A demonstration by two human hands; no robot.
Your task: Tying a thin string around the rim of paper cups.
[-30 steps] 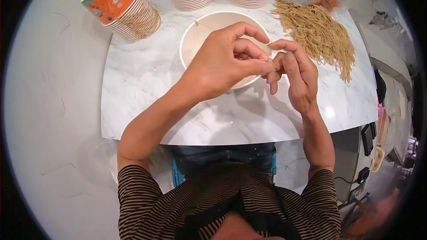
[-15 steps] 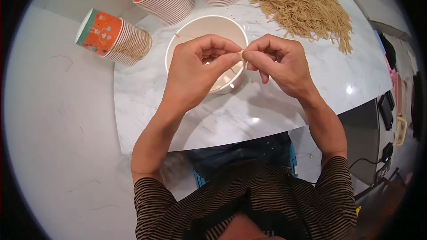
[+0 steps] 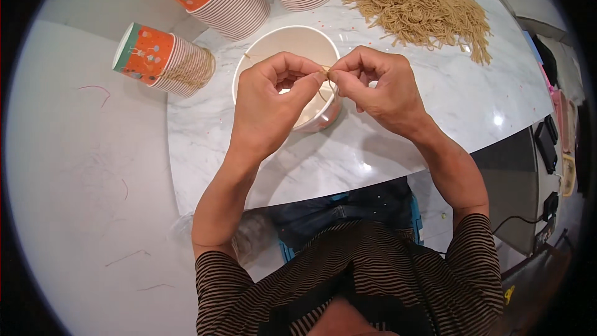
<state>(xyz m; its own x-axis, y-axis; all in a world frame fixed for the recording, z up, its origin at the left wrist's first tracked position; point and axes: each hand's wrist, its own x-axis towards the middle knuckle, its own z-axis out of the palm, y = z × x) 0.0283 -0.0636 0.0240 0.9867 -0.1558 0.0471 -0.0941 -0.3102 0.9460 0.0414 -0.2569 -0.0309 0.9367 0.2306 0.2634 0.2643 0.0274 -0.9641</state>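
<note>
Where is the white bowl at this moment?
In the head view, the white bowl stands on the marble table, just beneath both hands, left of the pile of tan strands.

Both hands raised: left hand (image 3: 270,109), right hand (image 3: 379,90), fingertips pinched together.

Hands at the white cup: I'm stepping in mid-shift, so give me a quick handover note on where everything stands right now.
Left hand and right hand: both pinch one thin tan strand between their fingertips, above the open white cup.
The cup stands upright on the marble table; a few strands show inside it.
A pile of tan strands lies at the far right.
Stacks of orange cups lie on their sides at the far left.
Left: most of the pile.
</note>
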